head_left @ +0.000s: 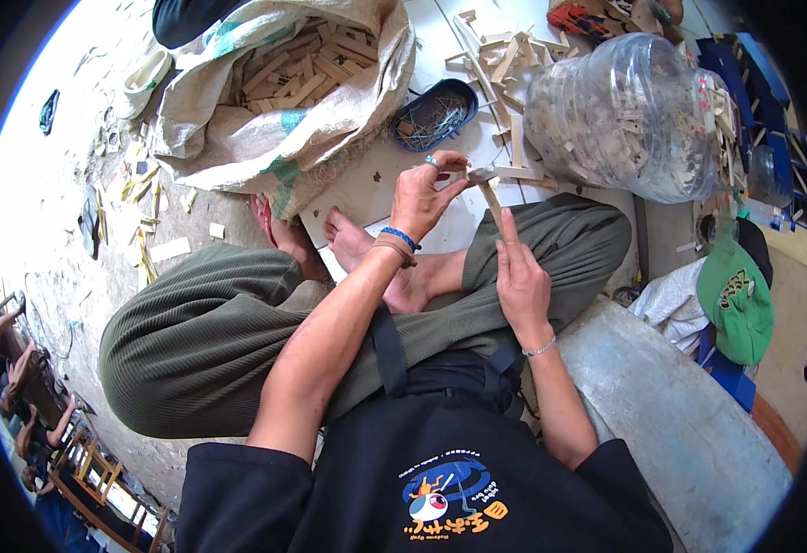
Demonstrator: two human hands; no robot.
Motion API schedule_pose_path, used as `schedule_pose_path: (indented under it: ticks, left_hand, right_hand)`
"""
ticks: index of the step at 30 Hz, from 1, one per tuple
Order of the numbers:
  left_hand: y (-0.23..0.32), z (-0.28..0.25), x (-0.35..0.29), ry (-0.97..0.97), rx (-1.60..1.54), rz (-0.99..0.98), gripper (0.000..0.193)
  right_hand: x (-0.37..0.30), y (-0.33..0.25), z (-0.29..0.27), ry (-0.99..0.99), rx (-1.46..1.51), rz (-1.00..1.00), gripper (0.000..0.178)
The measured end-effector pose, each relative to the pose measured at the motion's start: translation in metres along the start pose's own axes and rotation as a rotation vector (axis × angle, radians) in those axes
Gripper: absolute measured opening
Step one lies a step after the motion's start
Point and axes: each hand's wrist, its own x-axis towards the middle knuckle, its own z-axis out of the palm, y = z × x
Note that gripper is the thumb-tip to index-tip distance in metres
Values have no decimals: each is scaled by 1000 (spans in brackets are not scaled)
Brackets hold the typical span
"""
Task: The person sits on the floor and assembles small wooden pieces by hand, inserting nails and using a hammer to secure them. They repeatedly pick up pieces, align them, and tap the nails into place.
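Observation:
In my right hand [523, 281] is a hammer [494, 203], with the index finger stretched along its wooden handle. The metal head is at the far end, close to the fingertips of my left hand [420, 198]. Thumb and index finger of that hand are pinched together; whatever is between them is too small to make out. Pale wooden strips [518, 172] lie on the white tiles just right of the hammer head. Beyond my left hand sits a dark blue oval dish [472, 103] with many thin nails in it.
A woven sack [237, 147] full of small wood pieces stands at the far left. Far right lies a big clear plastic bottle [624, 111] holding wood pieces, near a loose wood pile [512, 57]. A green cap [735, 304] hangs right, beside a grey surface [671, 396].

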Motion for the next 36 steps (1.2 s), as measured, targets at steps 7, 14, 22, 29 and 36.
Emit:
schedule_pose_path:
  ticks: [7,14,22,29,36]
  left_hand:
    - [0,0,2,-1,-32,-10,31]
    - [1,-2,0,-8,-3,-9,33]
    - [0,0,0,-11,8,-18,34]
    - [-2,-2,1,-5,31,-5,34]
    - [-1,1,-2,-9,20,-8,36]
  right_hand:
    - [-5,-4,-6,7,80,-13,62]
    - [-3,-2,-5,0,13,24,65]
    - [-4,3,-4,58,44,-39,68]
    - [-4,6,-3,-90,-7,31,65]
    - [-5,3,-5,-21,-6,-20,63]
